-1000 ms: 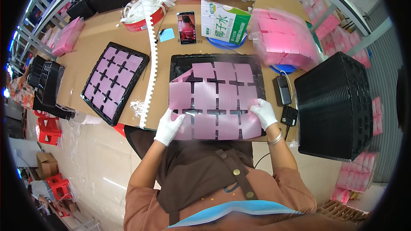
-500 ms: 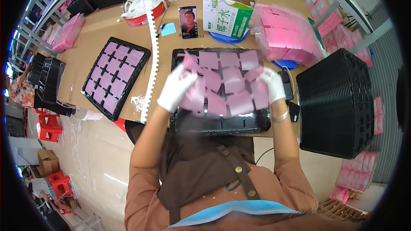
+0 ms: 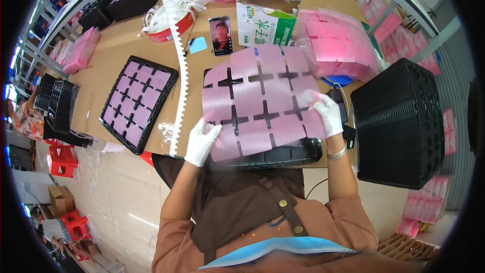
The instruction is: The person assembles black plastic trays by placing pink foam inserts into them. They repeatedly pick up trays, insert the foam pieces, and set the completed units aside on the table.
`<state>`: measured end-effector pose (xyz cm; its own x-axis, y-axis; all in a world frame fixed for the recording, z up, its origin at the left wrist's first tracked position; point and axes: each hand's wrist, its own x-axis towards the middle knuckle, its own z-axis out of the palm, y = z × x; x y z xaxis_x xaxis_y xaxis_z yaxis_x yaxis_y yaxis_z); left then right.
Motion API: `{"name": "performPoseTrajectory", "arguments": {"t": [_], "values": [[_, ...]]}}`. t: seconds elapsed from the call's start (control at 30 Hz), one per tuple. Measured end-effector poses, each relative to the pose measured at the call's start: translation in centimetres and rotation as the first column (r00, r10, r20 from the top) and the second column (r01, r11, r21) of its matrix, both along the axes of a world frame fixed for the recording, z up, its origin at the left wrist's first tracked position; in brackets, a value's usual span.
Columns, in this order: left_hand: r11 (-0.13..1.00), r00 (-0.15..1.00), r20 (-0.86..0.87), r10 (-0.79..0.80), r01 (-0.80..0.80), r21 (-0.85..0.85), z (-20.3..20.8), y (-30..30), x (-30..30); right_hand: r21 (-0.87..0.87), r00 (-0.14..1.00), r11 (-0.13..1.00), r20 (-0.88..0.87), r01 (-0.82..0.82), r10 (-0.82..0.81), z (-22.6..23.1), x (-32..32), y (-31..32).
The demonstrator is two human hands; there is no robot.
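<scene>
Both my hands wear white gloves. My left hand point(image 3: 203, 143) pinches the near left corner of a thin pink sheet point(image 3: 252, 96) with cross-shaped cut-outs. My right hand point(image 3: 328, 115) grips its right edge, thumb on top. The sheet is spread out above a black plastic tray point(image 3: 288, 157), covering most of it; the tray's near rim shows below. How far the sheet touches the tray cannot be made out. To the left, another black tray point(image 3: 170, 78) lies angled, with a pink sheet point(image 3: 140, 94) flat inside it.
A tall stack of black trays point(image 3: 396, 126) stands at the right. Behind the work are a bag of pink sheets point(image 3: 341, 45), a cardboard box point(image 3: 262, 30), a phone point(image 3: 221, 35), a blue note point(image 3: 198, 45) and a red reel point(image 3: 160, 35). A white toothed strip point(image 3: 182, 71) crosses the table.
The crumpled, folded pink sheet is now opened out nearly flat over the tray. My left hand has come down nearer to me; my right hand has shifted slightly nearer too.
</scene>
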<state>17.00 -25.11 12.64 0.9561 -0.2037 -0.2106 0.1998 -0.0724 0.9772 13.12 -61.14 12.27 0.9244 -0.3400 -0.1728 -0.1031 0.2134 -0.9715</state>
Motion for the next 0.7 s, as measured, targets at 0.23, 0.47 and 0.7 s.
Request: {"name": "performPoseTrajectory", "arguments": {"t": [0.23,0.47,0.7], "values": [[0.963,0.999,0.032,0.025,-0.032,0.269,-3.3,0.6,-1.1,-0.163,0.986,0.986,-0.164,-0.033,0.006,-3.5,-2.3,0.3],[0.894,0.994,0.096,0.057,-0.093,0.438,-2.9,0.8,-3.3,-0.411,0.978,0.912,-0.188,0.004,-0.089,-4.6,-3.5,0.3],[0.825,0.994,0.102,0.036,-0.087,0.558,-2.7,1.2,-3.0,-0.442,0.972,0.895,-0.23,-0.054,-0.054,-3.6,-2.9,1.2]]}}
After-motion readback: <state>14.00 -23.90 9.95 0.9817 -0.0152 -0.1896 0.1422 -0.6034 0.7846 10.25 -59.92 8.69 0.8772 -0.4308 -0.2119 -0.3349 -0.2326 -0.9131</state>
